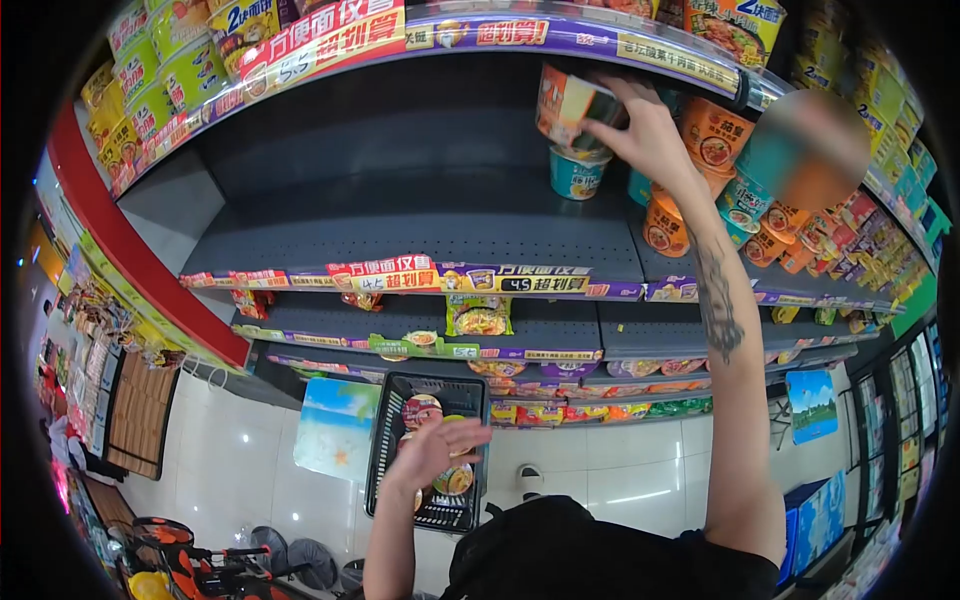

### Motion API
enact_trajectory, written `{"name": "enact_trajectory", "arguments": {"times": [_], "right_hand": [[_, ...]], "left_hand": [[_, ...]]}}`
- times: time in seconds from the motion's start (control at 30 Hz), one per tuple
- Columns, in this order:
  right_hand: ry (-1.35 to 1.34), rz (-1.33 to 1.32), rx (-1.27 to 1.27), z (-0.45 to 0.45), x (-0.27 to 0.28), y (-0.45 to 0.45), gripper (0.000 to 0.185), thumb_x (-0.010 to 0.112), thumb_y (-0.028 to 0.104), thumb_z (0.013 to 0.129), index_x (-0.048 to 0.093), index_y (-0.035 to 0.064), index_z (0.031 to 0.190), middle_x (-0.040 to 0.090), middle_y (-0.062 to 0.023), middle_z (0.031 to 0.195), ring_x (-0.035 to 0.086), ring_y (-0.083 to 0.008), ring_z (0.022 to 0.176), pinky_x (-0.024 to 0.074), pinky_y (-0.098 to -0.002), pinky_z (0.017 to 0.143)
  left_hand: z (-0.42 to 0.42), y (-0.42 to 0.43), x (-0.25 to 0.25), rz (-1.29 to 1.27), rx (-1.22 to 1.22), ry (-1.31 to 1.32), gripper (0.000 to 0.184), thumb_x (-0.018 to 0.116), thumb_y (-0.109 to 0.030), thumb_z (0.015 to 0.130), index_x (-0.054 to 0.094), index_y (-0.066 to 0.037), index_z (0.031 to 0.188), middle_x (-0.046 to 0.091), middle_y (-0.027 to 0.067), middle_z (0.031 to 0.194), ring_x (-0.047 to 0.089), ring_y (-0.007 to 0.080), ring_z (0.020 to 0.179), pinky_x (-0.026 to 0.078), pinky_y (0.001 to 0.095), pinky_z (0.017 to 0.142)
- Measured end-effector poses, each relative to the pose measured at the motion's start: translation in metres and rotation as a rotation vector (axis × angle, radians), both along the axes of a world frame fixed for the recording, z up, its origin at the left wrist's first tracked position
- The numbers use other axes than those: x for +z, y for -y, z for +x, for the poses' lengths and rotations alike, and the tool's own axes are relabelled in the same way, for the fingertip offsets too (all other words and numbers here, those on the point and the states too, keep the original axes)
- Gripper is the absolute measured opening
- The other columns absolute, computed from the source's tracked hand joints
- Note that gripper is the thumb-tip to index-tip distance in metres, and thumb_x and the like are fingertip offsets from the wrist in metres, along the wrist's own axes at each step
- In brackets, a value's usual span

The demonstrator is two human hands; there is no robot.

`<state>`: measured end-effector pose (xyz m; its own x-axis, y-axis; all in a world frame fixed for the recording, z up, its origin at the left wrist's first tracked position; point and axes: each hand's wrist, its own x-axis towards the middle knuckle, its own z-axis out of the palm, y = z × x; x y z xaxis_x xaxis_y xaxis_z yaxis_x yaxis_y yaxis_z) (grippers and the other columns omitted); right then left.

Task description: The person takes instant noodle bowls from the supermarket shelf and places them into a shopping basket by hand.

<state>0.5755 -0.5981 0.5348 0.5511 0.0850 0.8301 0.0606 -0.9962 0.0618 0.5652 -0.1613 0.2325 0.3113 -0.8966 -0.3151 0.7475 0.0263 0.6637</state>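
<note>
One held noodle cup (566,106); one black basket (432,383); one left hand (430,453), one right hand (642,130) (two altogether).

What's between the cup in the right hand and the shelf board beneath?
In the head view, a teal cup stands on the shelf board, below the orange-and-white cup in the right hand. Contact unclear.

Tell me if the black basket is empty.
Not empty: round tubs show inside the black basket, partly hidden behind the left hand.

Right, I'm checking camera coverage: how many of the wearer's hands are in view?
2: the left hand over the black basket, the right hand at the shelf, holding a tilted cup. Neither is hidden, though the cup may partly cover the right.
</note>
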Motion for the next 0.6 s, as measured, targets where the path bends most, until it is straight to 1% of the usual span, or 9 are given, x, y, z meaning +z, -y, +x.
{"name": "enact_trajectory", "arguments": {"times": [0.1, 0.17, 0.27, 0.3, 0.33, 0.4, 0.43, 0.53, 0.6], "right_hand": [[-0.075, 0.076, -0.097, 0.049, 0.006, 0.057, 0.058, 0.076, 0.032, 0.084, 0.057, -0.0007, 0.129, 0.064, -0.0234, 0.117, 0.065, -0.0347, 0.099, 0.0518, -0.0413, 0.085], [-0.084, -0.024, -0.136, 0.072, 0.012, 0.084, 0.060, 0.074, 0.038, 0.086, 0.056, 0.0004, 0.130, 0.065, -0.0233, 0.113, 0.068, -0.0320, 0.090, 0.0534, -0.0414, 0.080], [-0.176, 0.034, -0.166, 0.089, 0.021, 0.095, 0.065, 0.071, 0.044, 0.088, 0.051, 0.0021, 0.134, 0.067, -0.0217, 0.110, 0.069, -0.0297, 0.092, 0.0540, -0.0407, 0.081], [-0.278, 0.134, -0.195, 0.095, 0.023, 0.103, 0.069, 0.070, 0.045, 0.089, 0.046, 0.0032, 0.138, 0.063, -0.0218, 0.119, 0.065, -0.0307, 0.108, 0.0516, -0.0414, 0.090], [-0.282, 0.129, -0.177, 0.102, 0.023, 0.111, 0.069, 0.070, 0.045, 0.089, 0.046, 0.0032, 0.138, 0.063, -0.0218, 0.119, 0.065, -0.0307, 0.108, 0.0516, -0.0414, 0.090], [-0.104, -0.043, -0.099, 0.114, 0.015, 0.125, 0.069, 0.070, 0.043, 0.088, 0.045, 0.0038, 0.139, 0.057, -0.0237, 0.131, 0.056, -0.0344, 0.124, 0.0460, -0.0432, 0.100], [-0.202, 0.009, -0.102, 0.116, 0.019, 0.131, 0.071, 0.071, 0.043, 0.088, 0.044, 0.0048, 0.142, 0.051, -0.0237, 0.139, 0.048, -0.0370, 0.132, 0.0414, -0.0448, 0.107], [-0.188, -0.059, -0.198, 0.120, 0.013, 0.135, 0.073, 0.071, 0.042, 0.087, 0.043, 0.0064, 0.144, 0.050, -0.0219, 0.142, 0.049, -0.0372, 0.132, 0.0416, -0.0450, 0.107], [-0.219, -0.043, -0.161, 0.125, 0.014, 0.138, 0.068, 0.074, 0.039, 0.083, 0.052, 0.0072, 0.138, 0.056, -0.0206, 0.137, 0.054, -0.0383, 0.126, 0.0447, -0.0455, 0.104]], "left_hand": [[-0.031, -0.010, -0.040, 0.038, 0.049, -0.119, 0.063, 0.040, -0.047, 0.103, 0.051, 0.004, 0.137, 0.059, 0.0245, 0.135, 0.051, 0.0367, 0.132, 0.037, 0.0566, 0.111], [-0.052, -0.018, -0.066, 0.083, 0.060, -0.163, 0.062, 0.042, -0.047, 0.102, 0.052, 0.004, 0.135, 0.059, 0.0242, 0.134, 0.051, 0.0366, 0.132, 0.037, 0.0567, 0.111], [-0.078, -0.032, -0.099, 0.157, 0.119, -0.271, 0.060, 0.043, -0.046, 0.102, 0.052, 0.003, 0.134, 0.059, 0.0233, 0.134, 0.052, 0.0349, 0.132, 0.038, 0.0545, 0.111], [-0.086, -0.037, -0.108, 0.186, 0.160, -0.328, 0.059, 0.042, -0.046, 0.103, 0.051, 0.003, 0.135, 0.059, 0.0228, 0.135, 0.053, 0.0334, 0.131, 0.040, 0.0522, 0.111], [-0.094, -0.043, -0.117, 0.181, 0.178, -0.332, 0.059, 0.042, -0.046, 0.103, 0.051, 0.003, 0.135, 0.059, 0.0228, 0.135, 0.053, 0.0334, 0.131, 0.040, 0.0522, 0.111], [-0.106, -0.053, -0.128, 0.179, 0.237, -0.404, 0.057, 0.044, -0.044, 0.102, 0.050, 0.002, 0.134, 0.059, 0.0231, 0.134, 0.054, 0.0342, 0.130, 0.040, 0.0532, 0.110], [-0.111, -0.055, -0.128, 0.227, 0.280, -0.421, 0.054, 0.044, -0.042, 0.102, 0.053, 0.002, 0.132, 0.060, 0.0232, 0.134, 0.055, 0.0345, 0.129, 0.039, 0.0538, 0.110], [-0.127, -0.068, -0.151, 0.178, 0.361, -0.480, 0.049, 0.045, -0.038, 0.102, 0.055, 0.001, 0.130, 0.060, 0.0229, 0.134, 0.055, 0.0348, 0.128, 0.040, 0.0541, 0.109], [-0.134, -0.072, -0.152, 0.186, 0.376, -0.510, 0.047, 0.046, -0.036, 0.100, 0.057, 0.000, 0.129, 0.061, 0.0215, 0.133, 0.056, 0.0351, 0.127, 0.042, 0.0529, 0.108]]}}
